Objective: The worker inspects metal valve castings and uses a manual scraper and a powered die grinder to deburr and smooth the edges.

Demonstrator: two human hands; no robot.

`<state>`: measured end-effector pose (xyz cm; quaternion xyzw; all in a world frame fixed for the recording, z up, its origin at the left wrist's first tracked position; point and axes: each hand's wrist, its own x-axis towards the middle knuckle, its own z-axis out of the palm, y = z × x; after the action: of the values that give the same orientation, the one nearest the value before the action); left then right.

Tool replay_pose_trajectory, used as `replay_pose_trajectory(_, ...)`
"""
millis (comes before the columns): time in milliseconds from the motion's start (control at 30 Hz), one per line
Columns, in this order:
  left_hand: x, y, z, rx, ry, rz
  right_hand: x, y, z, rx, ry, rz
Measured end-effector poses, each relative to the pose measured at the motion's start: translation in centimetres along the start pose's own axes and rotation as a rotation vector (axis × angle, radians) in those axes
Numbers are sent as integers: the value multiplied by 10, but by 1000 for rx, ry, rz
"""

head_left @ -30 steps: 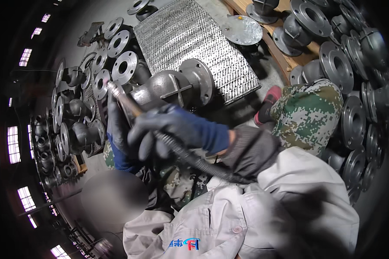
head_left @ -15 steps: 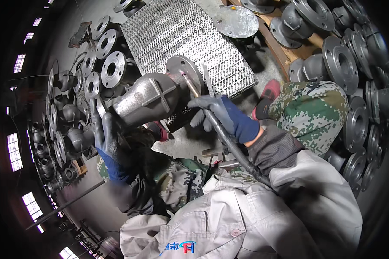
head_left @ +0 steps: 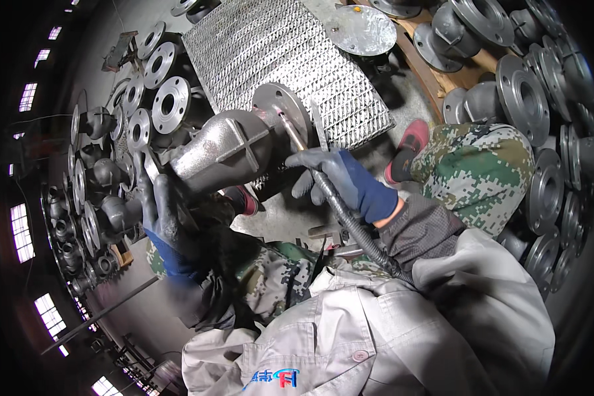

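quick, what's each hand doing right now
Left hand: closed on the near flange of the flanged metal casting, propping it up.
Right hand: closed around the hose-fed hand tool, its tip against the casting's far flange.

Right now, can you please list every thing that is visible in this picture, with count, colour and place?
flanged cast pipe fitting: one, grey metal, centre, lifted above the lap
pencil grinder: one, metal shaft with black ribbed hose, tip at the fitting's round flange
expanded metal grating: one, silver, upper centre on the floor
loose flanges and fittings: many, grey, piled at left
stacked flanged fittings: many, dark grey, at right, some on a wooden pallet
round plate: one, shiny grey, top
red shoes: two, near the knees
left hand: dark blue glove, gripping the fitting's lower end
right hand: blue-grey glove, holding the grinder
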<state>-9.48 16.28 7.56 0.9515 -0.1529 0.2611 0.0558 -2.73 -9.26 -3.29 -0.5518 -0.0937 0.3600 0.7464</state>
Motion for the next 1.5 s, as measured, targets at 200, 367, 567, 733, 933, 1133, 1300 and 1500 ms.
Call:
replay_pose_trajectory(200, 4, 5, 2, -83, 12, -45, 2, -9, 1, 87, 73, 151)
replay_pose_trajectory(367, -1, -3, 5, -29, 34, -11, -5, -1, 0, 15, 2, -4)
replay_pose_trajectory(567, -18, -13, -2, -31, -52, -119, -8, -3, 6, 101, -38, 108)
replay_pose_trajectory(733, -6, -6, 7, -17, -5, -72, -6, -7, -2, 78, 16, 84)
replay_pose_trajectory(933, 1, 1, 3, -66, -11, -68, -4, -16, 7, 154, 58, 294)
replay_pose_trajectory(1133, 2, -4, 11, 5, 134, 29, -3, 1, 5, 88, 39, 140)
replay_pose_trajectory(1300, 15, 12, 3, -242, 41, -287, -25, -21, 14, 55, 173, 333)
replay_pose_trajectory(1500, 8, 2, -1, -110, 83, -195, -27, -50, 30, -48, 168, 152)
